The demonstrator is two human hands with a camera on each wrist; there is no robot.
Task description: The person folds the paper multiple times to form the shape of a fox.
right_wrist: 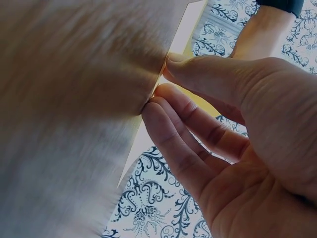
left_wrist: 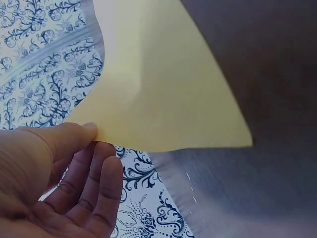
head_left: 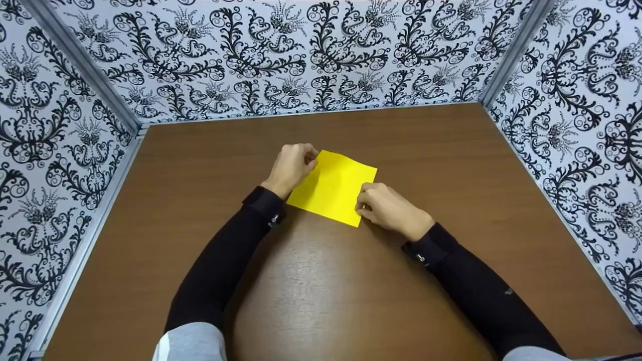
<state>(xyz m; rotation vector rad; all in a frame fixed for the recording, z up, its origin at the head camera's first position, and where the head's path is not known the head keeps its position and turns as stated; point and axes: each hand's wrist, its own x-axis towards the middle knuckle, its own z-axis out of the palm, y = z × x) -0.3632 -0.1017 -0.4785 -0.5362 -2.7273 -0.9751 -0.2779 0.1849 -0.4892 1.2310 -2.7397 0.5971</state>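
Note:
A square sheet of yellow paper (head_left: pixel 333 188) lies slantwise between the two hands over the wooden table, slightly wavy along its far edge. My left hand (head_left: pixel 293 165) pinches its far left corner between thumb and fingers; in the left wrist view the paper (left_wrist: pixel 158 94) bends up from that grip. At the opposite side my right hand (head_left: pixel 391 208) has its thumb and fingertips at the right edge, near the front corner. The right wrist view shows the right thumb and fingertips (right_wrist: pixel 176 59) meeting at the paper's edge, which is seen nearly side-on.
A brown wooden table (head_left: pixel 200 150) spreads around the paper. Patterned black-and-white walls (head_left: pixel 261 60) enclose it at the back, left and right, with grey metal posts (head_left: pixel 516 50) in the corners. Dark sleeves with wrist bands (head_left: pixel 263 203) cover both forearms.

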